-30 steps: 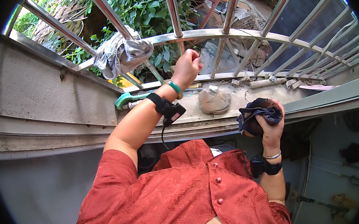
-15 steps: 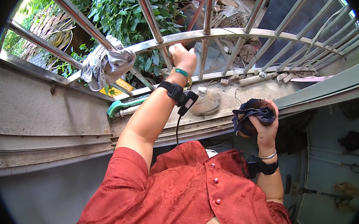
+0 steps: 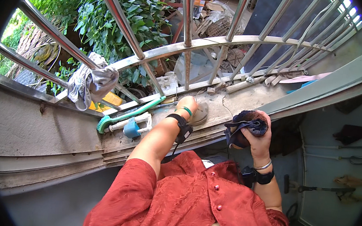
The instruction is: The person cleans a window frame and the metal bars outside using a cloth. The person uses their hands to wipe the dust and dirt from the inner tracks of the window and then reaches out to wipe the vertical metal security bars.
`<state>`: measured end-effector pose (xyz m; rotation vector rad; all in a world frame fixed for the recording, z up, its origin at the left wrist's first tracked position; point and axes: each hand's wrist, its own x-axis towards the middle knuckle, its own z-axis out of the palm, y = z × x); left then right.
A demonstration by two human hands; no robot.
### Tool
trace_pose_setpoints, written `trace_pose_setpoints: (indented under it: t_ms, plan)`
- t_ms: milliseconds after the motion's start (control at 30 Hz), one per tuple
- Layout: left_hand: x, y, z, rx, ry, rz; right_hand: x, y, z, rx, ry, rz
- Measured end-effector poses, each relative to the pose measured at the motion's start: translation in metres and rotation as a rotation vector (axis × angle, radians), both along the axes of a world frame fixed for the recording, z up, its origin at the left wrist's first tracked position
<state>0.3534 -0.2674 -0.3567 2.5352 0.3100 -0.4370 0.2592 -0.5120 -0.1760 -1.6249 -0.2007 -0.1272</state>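
My left hand (image 3: 187,105) is low over the window sill, beside a round greyish object (image 3: 200,114) that it partly covers. Its fingers look curled, and whatever they hold, if anything, is hidden. In my right hand (image 3: 259,141) is a bunched dark navy cloth (image 3: 243,128), raised in front of the sill's inner edge. To the left of my left hand lie a green long-handled brush (image 3: 132,115) and a white plastic frame with a blue piece (image 3: 132,128).
Curved metal bars (image 3: 188,32) rise beyond the sill (image 3: 251,95). A grey rag (image 3: 91,81) hangs on them at the left. Outside are leafy plants (image 3: 120,21) and piled debris (image 3: 214,23). A pipe piece (image 3: 244,85) lies along the sill's far side.
My left hand has come down from the bars to the sill beside the round object. The right hand still holds the cloth. The whole view has shifted slightly.
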Motion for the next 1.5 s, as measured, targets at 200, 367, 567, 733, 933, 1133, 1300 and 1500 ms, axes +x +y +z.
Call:
trace_pose_setpoints:
  t_ms: [200,367,567,733,933,1133,1300,1500]
  plan:
    - [0.013,-0.004,0.052,-0.086,0.293,0.078,-0.001,-0.01,-0.006,0.064,0.059,-0.049]
    - [-0.004,-0.012,0.016,0.059,0.065,0.036,-0.004,-0.011,-0.001,0.019,0.054,-0.027]
    - [0.004,-0.005,0.007,-0.276,-0.282,0.373,-0.002,-0.009,-0.006,-0.015,0.095,0.013]
    - [0.036,-0.024,0.008,-0.494,-0.44,0.415,0.012,0.006,-0.012,-0.068,0.146,0.099]
    - [0.06,-0.043,0.046,-1.334,0.026,0.719,0.024,0.011,-0.012,-0.114,0.144,0.139]
    - [0.073,-0.026,0.05,-1.518,0.217,1.011,0.028,0.01,-0.02,-0.077,0.204,0.125]
    - [0.065,-0.025,0.022,-1.664,0.406,1.034,0.03,0.014,-0.025,-0.116,0.167,0.157]
    - [0.04,-0.025,0.023,-1.171,0.203,0.67,0.034,0.026,-0.017,-0.089,0.188,0.207]
